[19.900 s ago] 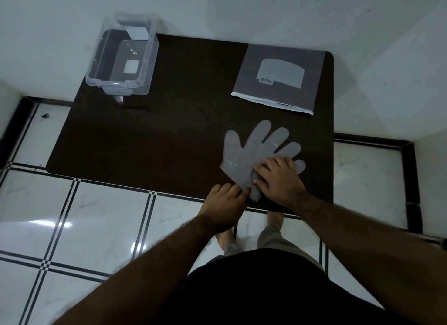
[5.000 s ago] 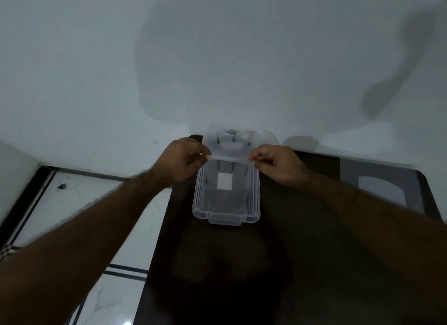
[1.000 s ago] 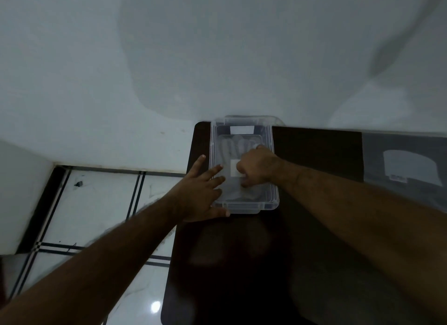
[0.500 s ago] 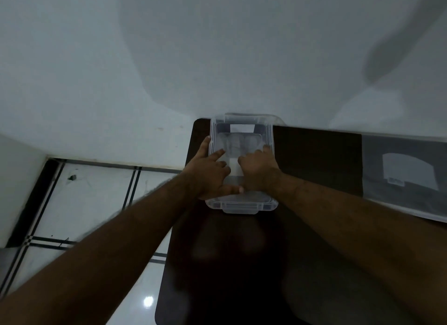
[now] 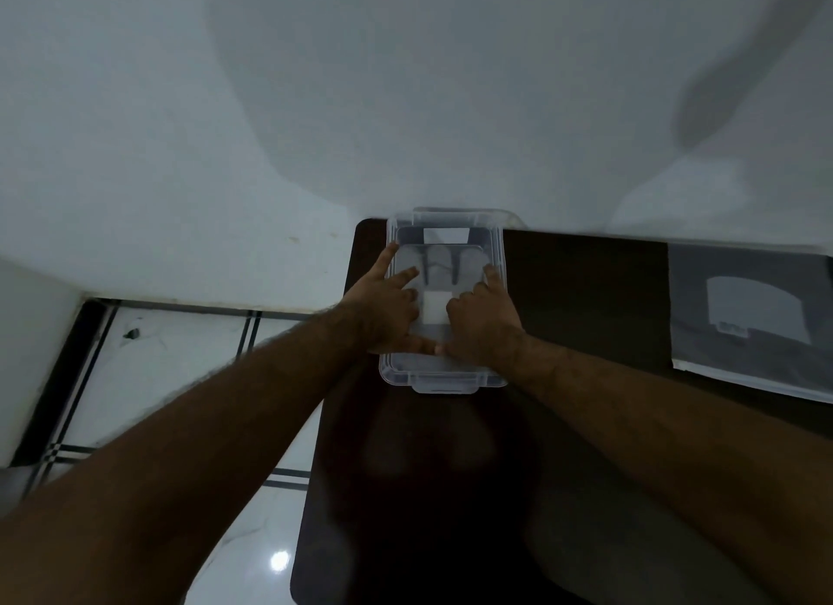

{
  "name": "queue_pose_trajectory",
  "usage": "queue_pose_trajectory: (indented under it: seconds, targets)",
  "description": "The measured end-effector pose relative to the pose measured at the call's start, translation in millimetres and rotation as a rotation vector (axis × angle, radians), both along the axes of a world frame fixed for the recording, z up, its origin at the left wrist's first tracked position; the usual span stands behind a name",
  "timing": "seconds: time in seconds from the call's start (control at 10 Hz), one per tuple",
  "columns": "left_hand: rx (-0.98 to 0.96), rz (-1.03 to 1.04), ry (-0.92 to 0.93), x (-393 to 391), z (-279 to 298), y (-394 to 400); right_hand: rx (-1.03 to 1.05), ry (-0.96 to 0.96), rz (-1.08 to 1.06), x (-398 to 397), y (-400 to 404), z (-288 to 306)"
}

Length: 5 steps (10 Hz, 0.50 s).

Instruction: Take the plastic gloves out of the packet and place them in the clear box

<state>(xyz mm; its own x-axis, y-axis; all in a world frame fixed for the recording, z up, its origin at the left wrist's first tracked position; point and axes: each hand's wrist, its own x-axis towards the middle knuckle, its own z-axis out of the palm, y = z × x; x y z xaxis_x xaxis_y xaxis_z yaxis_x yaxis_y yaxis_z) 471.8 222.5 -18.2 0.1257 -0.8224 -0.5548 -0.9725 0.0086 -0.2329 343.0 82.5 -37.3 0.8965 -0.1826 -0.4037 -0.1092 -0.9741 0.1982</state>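
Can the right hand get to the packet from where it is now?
Probably yes. The right hand is down in the clear box on the glove, holding nothing firmly; the packet lies to its right with only bare dark table between.

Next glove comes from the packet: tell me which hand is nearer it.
Right. The right hand is in the box, on the side toward the packet; the left hand is beyond it, on the box's far side.
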Motion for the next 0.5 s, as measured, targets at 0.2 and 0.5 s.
queue_pose_trajectory:
  seconds: [0.2, 0.5]
  targets:
    - [0.009, -0.026, 0.051, -17, 4, 14, 0.072, -0.001, 0.139, -5, 0, 13]
    - [-0.118, 0.09, 0.101, -38, 28, 34, 0.175, -0.137, 0.079, -16, -9, 37]
